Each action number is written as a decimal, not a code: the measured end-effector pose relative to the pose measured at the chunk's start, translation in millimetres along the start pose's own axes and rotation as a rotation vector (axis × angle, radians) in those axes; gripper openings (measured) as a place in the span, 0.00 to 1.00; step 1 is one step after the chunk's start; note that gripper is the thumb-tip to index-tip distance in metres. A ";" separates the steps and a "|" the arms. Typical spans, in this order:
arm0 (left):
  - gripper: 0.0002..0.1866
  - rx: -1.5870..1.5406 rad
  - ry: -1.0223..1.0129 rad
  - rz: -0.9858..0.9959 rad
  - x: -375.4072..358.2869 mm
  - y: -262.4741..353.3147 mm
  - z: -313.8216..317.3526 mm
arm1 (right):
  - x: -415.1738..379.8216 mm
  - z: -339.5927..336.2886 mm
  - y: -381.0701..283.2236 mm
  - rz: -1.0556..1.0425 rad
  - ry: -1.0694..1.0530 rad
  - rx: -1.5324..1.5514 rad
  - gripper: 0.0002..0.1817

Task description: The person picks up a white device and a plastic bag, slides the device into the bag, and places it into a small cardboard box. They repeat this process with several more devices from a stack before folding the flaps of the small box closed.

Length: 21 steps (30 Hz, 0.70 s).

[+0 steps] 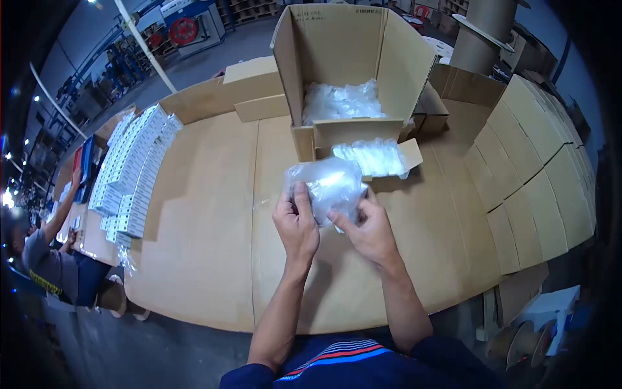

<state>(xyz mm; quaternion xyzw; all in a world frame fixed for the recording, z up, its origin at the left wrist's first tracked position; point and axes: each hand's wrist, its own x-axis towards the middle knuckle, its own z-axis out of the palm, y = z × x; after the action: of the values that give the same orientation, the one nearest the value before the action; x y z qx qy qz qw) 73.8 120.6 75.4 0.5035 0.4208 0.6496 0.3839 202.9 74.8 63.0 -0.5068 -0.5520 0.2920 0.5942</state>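
Both my hands grip a clear plastic bag (pixel 332 181) above the middle of the cardboard-covered table. My left hand (pixel 297 220) pinches its left side, thumb on top. My right hand (pixel 369 232) is closed on the lower right edge of it. What the bag contains, if anything, I cannot make out. Just beyond my hands, a small open carton (pixel 409 154) holds a row of clear plastic bags (pixel 372 157). Behind that stands a tall open cardboard box (pixel 337 45) with a loose heap of clear plastic bags (pixel 343 100) inside.
Small white boxes (pixel 133 172) are stacked at the table's left. Closed brown cartons (pixel 538 175) form a wall on the right. A co-worker (pixel 48 259) reaches toward a blue tray (pixel 87 168) at far left. Cable reels (pixel 521 343) stand on the floor at lower right.
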 end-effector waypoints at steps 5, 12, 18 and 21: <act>0.29 0.096 0.069 -0.088 -26.2 -10.6 -47.5 | -58.1 -7.8 4.7 0.226 -0.145 0.086 0.16; 0.28 0.210 -0.032 -0.100 -66.3 -7.9 -71.4 | -71.3 6.9 -7.8 0.233 0.012 0.130 0.17; 0.15 0.334 0.149 0.146 -66.1 -9.8 -83.8 | -76.1 11.0 -8.0 0.087 0.077 0.012 0.12; 0.13 0.510 0.109 0.382 -68.5 13.2 -93.1 | -75.3 15.2 -15.8 0.015 0.131 -0.008 0.08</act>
<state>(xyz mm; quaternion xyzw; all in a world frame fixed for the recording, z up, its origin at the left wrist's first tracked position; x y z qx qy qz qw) -4.6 37.8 52.2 0.6177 0.4879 0.6096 0.0935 168.5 5.7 48.6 -0.5313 -0.5094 0.2603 0.6248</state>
